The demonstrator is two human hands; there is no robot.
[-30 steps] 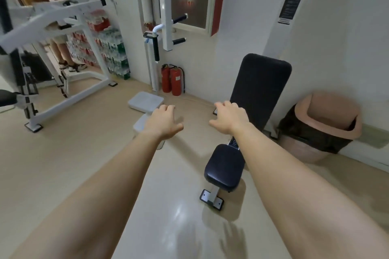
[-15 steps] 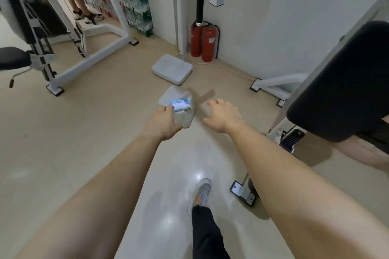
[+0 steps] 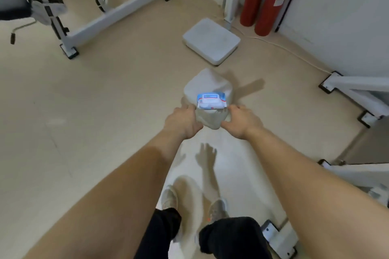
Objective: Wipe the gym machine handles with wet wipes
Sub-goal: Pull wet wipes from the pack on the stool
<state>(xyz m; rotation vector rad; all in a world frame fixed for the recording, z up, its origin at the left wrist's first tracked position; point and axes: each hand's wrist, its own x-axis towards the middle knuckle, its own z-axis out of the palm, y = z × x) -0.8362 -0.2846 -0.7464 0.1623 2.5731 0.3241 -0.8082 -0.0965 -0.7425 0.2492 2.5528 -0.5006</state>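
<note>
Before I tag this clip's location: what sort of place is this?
Probably a small gym: a white weight-machine frame with a black padded seat, a floor scale, two red fire extinguishers.

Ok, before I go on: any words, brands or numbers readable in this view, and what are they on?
Blue-and-white soft wet-wipes pack: printed label with a red stripe, too blurred to read.
Red cylindrical fire extinguisher, the one on the picture's right: white paper sticker, too blurred to read.
I see no other text, and no word or number is legible.
</note>
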